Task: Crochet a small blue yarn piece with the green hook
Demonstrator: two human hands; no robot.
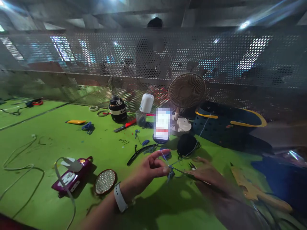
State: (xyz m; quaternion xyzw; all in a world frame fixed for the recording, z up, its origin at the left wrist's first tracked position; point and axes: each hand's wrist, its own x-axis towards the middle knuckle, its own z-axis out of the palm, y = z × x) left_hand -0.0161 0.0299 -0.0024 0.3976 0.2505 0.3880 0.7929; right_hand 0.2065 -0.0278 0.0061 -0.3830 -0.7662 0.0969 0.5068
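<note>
My left hand (pixel 153 166), with a white band on the wrist, pinches a small piece of blue crochet work (pixel 170 174) between thumb and fingers. Its index finger is stretched out, with light blue yarn (pixel 184 156) passing over it. That strand leads back up to the dark basket (pixel 216 131). Closed around a thin crochet hook (pixel 179 171), my right hand (pixel 206 174) holds the hook's tip at the blue work. Pointed metal tips (pixel 192 165), perhaps of small scissors, show beside the right fingers. A black ball (pixel 187 145) lies just beyond the hands.
A lit phone (pixel 162 124) stands ahead, before a fan (pixel 187 91). Behind are a black jug (pixel 117 110), a white bottle (pixel 146 103) and a red cutter (pixel 130 123). A purple power strip (pixel 72 175) and round perforated disc (pixel 105 181) lie left. A person stands behind the mesh.
</note>
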